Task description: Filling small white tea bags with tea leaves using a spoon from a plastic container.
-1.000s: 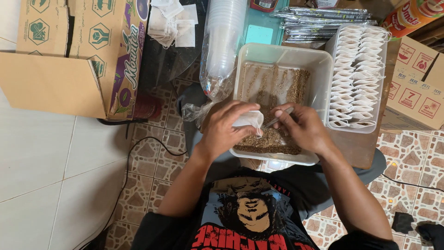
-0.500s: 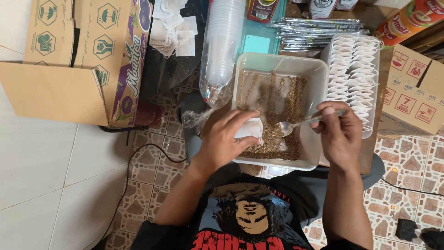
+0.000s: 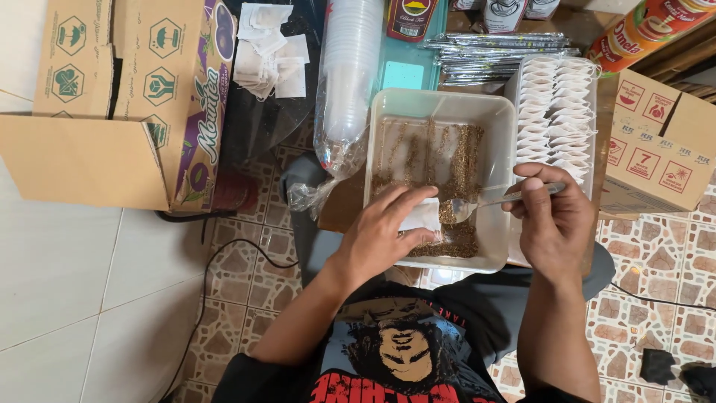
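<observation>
Over patterned floor tiles (image 3: 246, 261) (spoon (image 3: 477, 205) loaded).

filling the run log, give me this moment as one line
left hand: holds small white bag over tub | right hand: holds spoon, bowl loaded with brown granules, at bag's edge | filled-bag tray right of tub

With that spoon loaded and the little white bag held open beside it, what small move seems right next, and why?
Probably tip the metal spoon into the small white paper bag. The right hand holds it full of brown granules right at the bag, which the left hand pinches over the white plastic tub.
</observation>
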